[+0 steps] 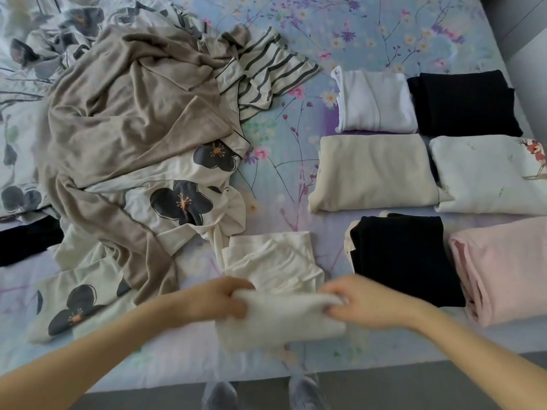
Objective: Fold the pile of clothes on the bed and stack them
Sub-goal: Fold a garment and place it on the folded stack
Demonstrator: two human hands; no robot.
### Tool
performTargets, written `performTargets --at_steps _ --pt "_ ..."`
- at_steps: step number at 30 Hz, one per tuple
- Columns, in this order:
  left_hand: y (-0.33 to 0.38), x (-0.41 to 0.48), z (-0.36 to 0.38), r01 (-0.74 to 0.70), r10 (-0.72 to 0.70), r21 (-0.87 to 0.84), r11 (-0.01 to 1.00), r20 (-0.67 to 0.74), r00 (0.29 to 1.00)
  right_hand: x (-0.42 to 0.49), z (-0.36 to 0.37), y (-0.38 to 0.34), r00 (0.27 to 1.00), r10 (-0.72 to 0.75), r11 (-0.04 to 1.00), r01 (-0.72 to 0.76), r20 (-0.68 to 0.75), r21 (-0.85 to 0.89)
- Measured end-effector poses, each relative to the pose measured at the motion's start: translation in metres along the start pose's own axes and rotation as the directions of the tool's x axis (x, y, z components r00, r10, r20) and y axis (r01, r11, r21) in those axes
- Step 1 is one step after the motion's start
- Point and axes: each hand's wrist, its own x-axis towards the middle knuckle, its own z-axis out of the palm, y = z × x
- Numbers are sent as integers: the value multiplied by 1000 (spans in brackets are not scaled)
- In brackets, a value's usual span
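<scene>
A cream garment (275, 261) lies on the bed near its front edge, its near end lifted. My left hand (219, 300) grips that end at its left corner and my right hand (364, 303) grips it at the right corner; both look motion-blurred. To the left spreads the unfolded pile (133, 137): a taupe garment, cream cloth with dark flowers, a striped piece (266, 69). On the right lie folded clothes: white (376, 102), black (461, 105), beige (373, 173), white with a red print (488, 176), black (405, 258), pink (503, 270).
The floral bedsheet (296, 149) shows bare between the pile and the folded items. A black garment (26, 238) lies at the left edge. The bed's front edge runs along the bottom, with the grey floor and my slippers (260, 395) below it.
</scene>
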Motion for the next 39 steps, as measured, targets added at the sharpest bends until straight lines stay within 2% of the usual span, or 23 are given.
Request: performTargets --at_steps 2,4,7,9,10,11,12,13,16,17,19,22,25,27,29,31,34,36,39 --pt "-8 23 -15 -32 -28 -220 975 -267 963 26 -12 8 962 71 986 -27 -264 165" --pt "-14 47 -26 -90 -83 -357 930 -441 893 61 -19 17 900 179 953 -58 -398 298" --pt "-26 75 -28 -76 -182 -329 941 -684 707 110 -17 37 827 309 942 -199 -470 270" --pt "-31 76 -15 -14 -223 -282 959 -786 576 120 -5 44 719 404 914 -299 -566 272" --pt "-35 74 -7 14 -251 -289 957 -808 534 119 4 46 653 436 900 -305 -619 311" --pt "-39 71 1 32 -280 -310 950 -806 522 116 16 45 598 464 885 -285 -654 367" --pt "-44 69 10 54 -310 -338 940 -775 550 113 29 45 566 506 860 -274 -650 431" --pt "-49 69 18 64 -334 -375 925 -722 606 111 44 43 567 553 827 -281 -610 487" --pt "-46 68 33 -16 -372 -603 798 -513 773 109 76 36 630 615 741 -256 -474 622" --pt "-45 68 34 -44 -376 -659 751 -481 792 110 79 32 641 611 712 -188 -465 677" --pt "-32 67 35 -127 -342 -681 721 -509 790 105 76 24 645 573 676 -23 -506 737" --pt "-5 54 35 -275 -250 -664 696 -583 773 74 57 7 628 459 717 156 -629 679" --pt "29 40 45 -336 -117 -610 718 -582 805 24 31 -3 553 340 771 300 -761 562" --pt "58 42 60 -350 -44 -583 733 -555 831 -11 12 7 475 321 802 324 -820 502" --pt "86 50 79 -359 55 -530 768 -503 862 -42 -5 26 387 330 849 276 -861 449" --pt "109 66 103 -357 135 -436 826 -461 877 -68 -19 55 298 319 911 165 -900 377" --pt "127 103 133 -287 130 -335 898 -419 898 -84 -30 110 246 380 917 27 -892 398" --pt "127 128 144 -216 72 -321 922 -405 911 -76 -31 145 285 416 905 -41 -864 423" --pt "118 151 150 -124 -45 -381 916 -407 912 -54 -29 178 419 457 885 -298 -785 357"
